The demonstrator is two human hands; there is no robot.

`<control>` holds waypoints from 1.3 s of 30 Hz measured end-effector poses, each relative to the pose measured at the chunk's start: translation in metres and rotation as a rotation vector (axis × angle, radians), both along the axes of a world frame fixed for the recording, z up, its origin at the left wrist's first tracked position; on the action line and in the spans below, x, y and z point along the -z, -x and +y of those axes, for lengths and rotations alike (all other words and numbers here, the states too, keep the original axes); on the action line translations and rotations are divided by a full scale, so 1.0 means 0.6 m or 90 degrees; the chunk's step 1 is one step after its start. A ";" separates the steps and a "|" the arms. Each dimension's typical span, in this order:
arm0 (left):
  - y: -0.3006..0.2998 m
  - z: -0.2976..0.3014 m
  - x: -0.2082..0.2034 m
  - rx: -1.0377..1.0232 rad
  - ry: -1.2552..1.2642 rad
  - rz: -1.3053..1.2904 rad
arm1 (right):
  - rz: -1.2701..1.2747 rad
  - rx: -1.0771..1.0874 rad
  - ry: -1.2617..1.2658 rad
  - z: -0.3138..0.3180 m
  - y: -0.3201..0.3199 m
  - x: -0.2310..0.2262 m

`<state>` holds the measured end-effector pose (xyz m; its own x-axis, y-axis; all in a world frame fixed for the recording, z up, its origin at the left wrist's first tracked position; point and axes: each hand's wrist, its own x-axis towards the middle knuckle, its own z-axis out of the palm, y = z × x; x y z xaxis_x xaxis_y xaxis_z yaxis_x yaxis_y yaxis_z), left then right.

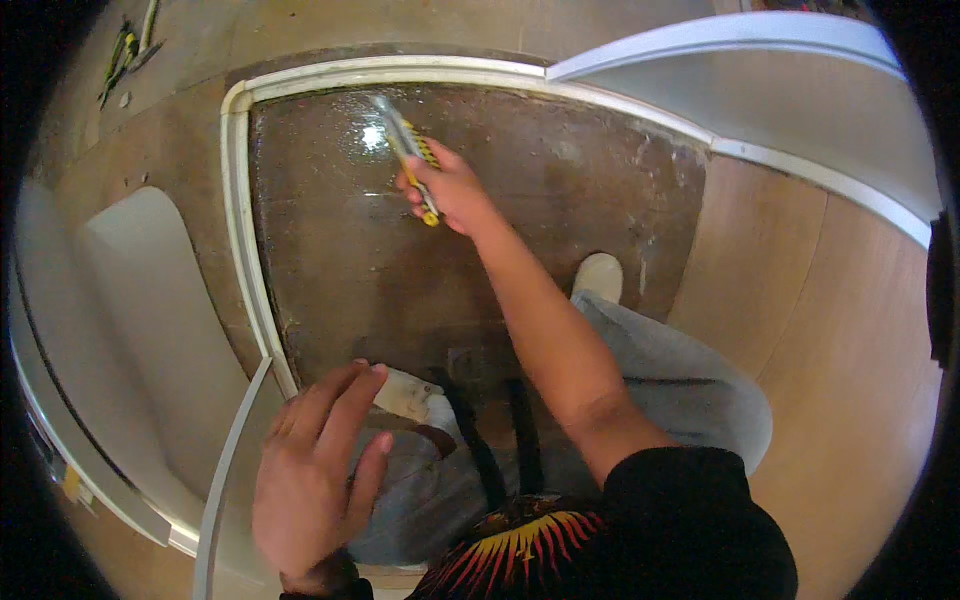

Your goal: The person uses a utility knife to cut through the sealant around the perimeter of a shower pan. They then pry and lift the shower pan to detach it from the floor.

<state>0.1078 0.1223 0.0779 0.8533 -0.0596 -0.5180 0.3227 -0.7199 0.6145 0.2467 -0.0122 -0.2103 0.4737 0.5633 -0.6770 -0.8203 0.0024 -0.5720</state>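
Right hand: the right hand [455,190] is closed round the knife [404,140], fingers wrapped about its yellow-and-black handle.
Knife: it slants over the wet floor [350,240], tip aimed away from the person, toward the far run of the frame. From here I can't tell whether the tip touches the floor; it is blurred.
Left hand: the left hand [310,480] has fingers and thumb apart, nothing in its grip, above a shoe [405,393].
Slip risk: I'd worry about the wet shine by the tip; a hard push could send the blade skidding into the frame [237,200].
Cut risk: should the left hand come in ahead of the blade, a skid could nick it.
Footing: the other shoe [600,272] stands at the floor's right side; if the sole is wet, a long reach might cost balance.
Around: the white frame bounds the floor's far and left sides; a curved panel [145,250] stands left, pale boards [760,260] lie right, and tools [122,50] rest beyond the far left corner.
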 end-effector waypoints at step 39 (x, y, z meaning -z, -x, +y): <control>0.017 -0.148 0.125 0.121 -0.208 0.103 | 0.015 0.093 0.020 -0.095 -0.051 0.039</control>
